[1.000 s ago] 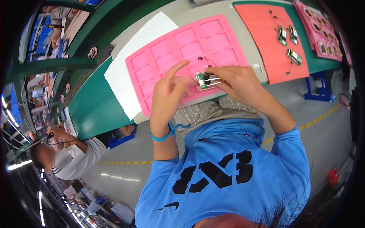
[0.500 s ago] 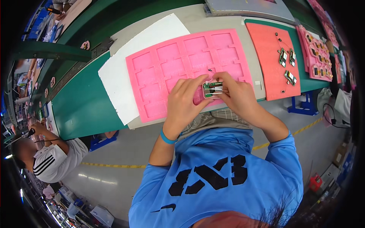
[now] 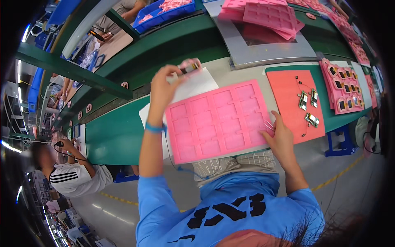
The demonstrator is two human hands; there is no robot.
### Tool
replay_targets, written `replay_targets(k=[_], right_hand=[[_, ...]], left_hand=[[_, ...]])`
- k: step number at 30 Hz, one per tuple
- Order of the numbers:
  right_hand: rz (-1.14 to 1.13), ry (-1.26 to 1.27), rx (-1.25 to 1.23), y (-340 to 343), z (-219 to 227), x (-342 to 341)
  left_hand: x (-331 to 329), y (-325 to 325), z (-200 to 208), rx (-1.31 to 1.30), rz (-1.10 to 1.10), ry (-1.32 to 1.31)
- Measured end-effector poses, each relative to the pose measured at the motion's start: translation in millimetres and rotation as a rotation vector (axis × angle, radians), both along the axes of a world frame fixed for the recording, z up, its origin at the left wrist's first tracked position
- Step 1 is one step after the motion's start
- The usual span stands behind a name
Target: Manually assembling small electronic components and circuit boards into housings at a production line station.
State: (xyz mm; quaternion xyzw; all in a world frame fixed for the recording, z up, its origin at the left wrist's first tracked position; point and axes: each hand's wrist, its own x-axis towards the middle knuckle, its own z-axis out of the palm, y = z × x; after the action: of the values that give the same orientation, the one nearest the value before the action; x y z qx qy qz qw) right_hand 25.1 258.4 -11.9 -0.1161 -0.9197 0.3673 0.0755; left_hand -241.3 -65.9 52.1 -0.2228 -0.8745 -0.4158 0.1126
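My left hand [image 3: 162,84] is raised at the far left of the work surface, its fingertips pinching a small pink-framed electronic unit [image 3: 191,65]. Motion blurs the unit, though a dark part shows in it. At the right edge of a pink foam tray [image 3: 207,113], my right hand [image 3: 282,133] is closed on a pair of metal tweezers [image 3: 268,125]. The tray's several square recesses hold nothing. On the orange-red foam mat [image 3: 288,88] to the right lie several circuit boards [image 3: 303,100] with thin wires and small round parts.
White foam sheets [image 3: 201,84] lie under and behind the tray. Stacked pink trays [image 3: 267,16] rest on a grey panel [image 3: 242,51] at the back. Another tray [image 3: 341,88] of filled units stands far right. A green beam [image 3: 82,76] crosses at left, where a co-worker [image 3: 74,173] sits.
Both hands were together over the tray, holding the unit with its green board showing. My left hand has carried it far and left; my right hand has parted to the right with the tweezers.
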Motion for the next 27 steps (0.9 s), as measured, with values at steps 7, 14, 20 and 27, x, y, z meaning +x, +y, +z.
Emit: replay_targets(k=[7,14,20,27], right_hand=[[-0.012,0.136,-0.096,12.1,-11.5,-8.6],[-0.04,0.371,-0.644,54.0,76.7,-8.4],[-0.297,0.55,-0.914,151.8,108.5,-218.4],[-0.756,0.376,-0.128,241.1,38.8,-342.5]], left_hand=[[-137.7,-61.1,-108.3,-0.178,0.128,0.146],[-122.0,-58.0,-113.3,0.141,0.217,0.078],[-143.6,-92.9,-128.9,0.075,0.168,0.179],[-146.4,-57.6,-117.0,0.048,0.092,0.147]])
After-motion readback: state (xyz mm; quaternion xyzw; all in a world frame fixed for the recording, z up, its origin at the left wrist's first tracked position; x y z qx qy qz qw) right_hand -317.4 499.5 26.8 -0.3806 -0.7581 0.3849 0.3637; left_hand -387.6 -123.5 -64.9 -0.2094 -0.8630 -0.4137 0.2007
